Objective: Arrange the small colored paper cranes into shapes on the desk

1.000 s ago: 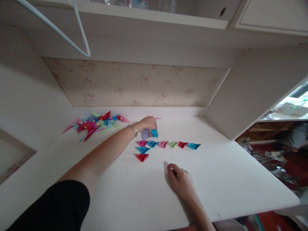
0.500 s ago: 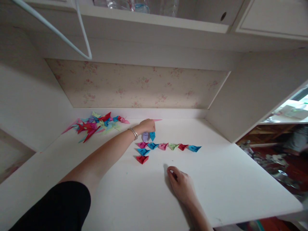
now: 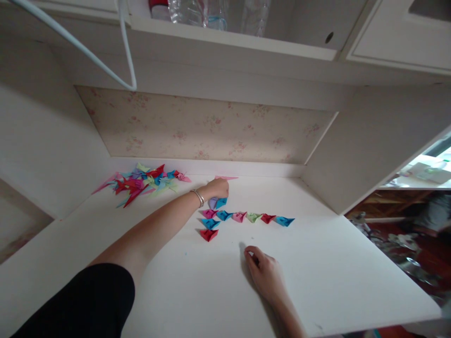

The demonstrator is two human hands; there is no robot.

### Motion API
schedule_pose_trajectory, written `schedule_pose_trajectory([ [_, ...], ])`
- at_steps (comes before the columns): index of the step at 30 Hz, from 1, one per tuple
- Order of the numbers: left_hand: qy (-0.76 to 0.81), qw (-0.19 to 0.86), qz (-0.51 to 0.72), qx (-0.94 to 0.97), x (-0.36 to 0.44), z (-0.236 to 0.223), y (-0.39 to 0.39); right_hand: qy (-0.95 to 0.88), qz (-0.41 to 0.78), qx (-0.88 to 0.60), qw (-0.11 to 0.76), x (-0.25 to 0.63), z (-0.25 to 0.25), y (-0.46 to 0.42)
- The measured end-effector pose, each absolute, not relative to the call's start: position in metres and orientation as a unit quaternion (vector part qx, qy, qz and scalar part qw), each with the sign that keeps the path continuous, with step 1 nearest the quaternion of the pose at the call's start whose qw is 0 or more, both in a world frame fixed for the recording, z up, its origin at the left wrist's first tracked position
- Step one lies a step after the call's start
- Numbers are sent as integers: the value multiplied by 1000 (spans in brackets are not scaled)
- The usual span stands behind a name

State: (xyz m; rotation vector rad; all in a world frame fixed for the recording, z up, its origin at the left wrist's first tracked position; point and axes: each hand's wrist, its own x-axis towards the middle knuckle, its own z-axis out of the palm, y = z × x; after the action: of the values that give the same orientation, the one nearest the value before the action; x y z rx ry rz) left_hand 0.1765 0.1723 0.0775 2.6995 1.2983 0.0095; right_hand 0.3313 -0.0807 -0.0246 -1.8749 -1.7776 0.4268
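Observation:
My left hand (image 3: 217,188) reaches to the back of the table, fingers closed on a blue origami piece (image 3: 221,203). Right beside it, partly under the hand, lies a lilac origami piece (image 3: 213,203). In front, a row of small origami pieces runs rightward from a magenta one (image 3: 209,213) to a blue one (image 3: 284,220), with pink, green and red ones between. Below the magenta piece sit another blue one (image 3: 210,224) and a red one (image 3: 209,234). Nearer me, my right hand (image 3: 263,272) rests on the table with curled fingers and nothing visible in them.
A heap of colourful origami (image 3: 141,182) lies at the back left. Behind my left hand is a pink pointed paper piece (image 3: 227,178). A white cable (image 3: 88,54) hangs at upper left, and clear bottles (image 3: 188,11) stand on the shelf above the white table (image 3: 190,291).
The blue origami piece under my left hand has turned and now sits slanted against the lilac one. My right hand stays in place. The view has tilted up slightly.

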Motion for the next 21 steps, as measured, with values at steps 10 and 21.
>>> schedule_pose_trajectory([
  [10,462,73,-8,884,180,82,168,-650,172,-692,265,332,-25,-80],
  [21,455,79,-6,887,179,82,167,-652,158,-694,261,330,-22,-82],
])
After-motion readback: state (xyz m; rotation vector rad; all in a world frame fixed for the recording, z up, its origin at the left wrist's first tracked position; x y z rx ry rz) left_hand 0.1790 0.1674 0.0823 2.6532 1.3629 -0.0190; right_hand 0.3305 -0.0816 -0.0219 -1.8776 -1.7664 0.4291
